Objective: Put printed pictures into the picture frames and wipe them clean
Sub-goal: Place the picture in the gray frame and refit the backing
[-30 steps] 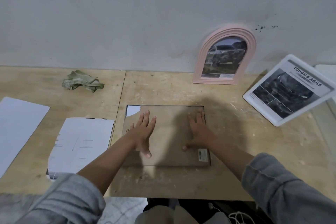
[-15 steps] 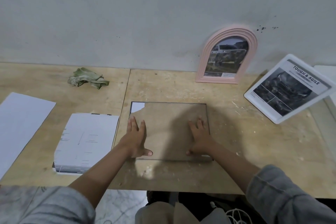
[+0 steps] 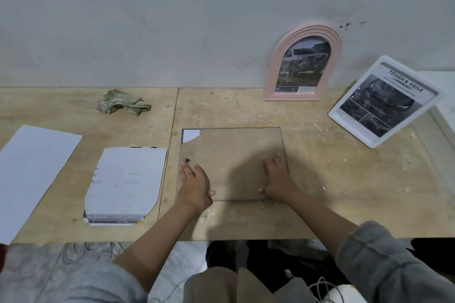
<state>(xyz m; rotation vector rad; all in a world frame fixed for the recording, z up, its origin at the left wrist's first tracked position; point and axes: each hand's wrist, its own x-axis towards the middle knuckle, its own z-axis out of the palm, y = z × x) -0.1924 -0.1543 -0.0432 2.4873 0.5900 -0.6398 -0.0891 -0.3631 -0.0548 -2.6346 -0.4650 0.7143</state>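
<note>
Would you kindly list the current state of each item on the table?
Backing board: flat, one corner torn.
Pink arched frame: upright against wall, picture inside.
White frame: propped tilted, picture inside.
Cloth: crumpled, untouched.
Cut print: flat, face down.
Left hand, right hand: pressing the board.

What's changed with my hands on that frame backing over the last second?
Both hands slid toward you across the backing board: the left hand to its near left edge, the right hand to its near right corner. Both stayed flat. Board, cloth and papers stayed put.

One head-worn camera looks forward and down, close over the table [image 3: 320, 179].
</note>
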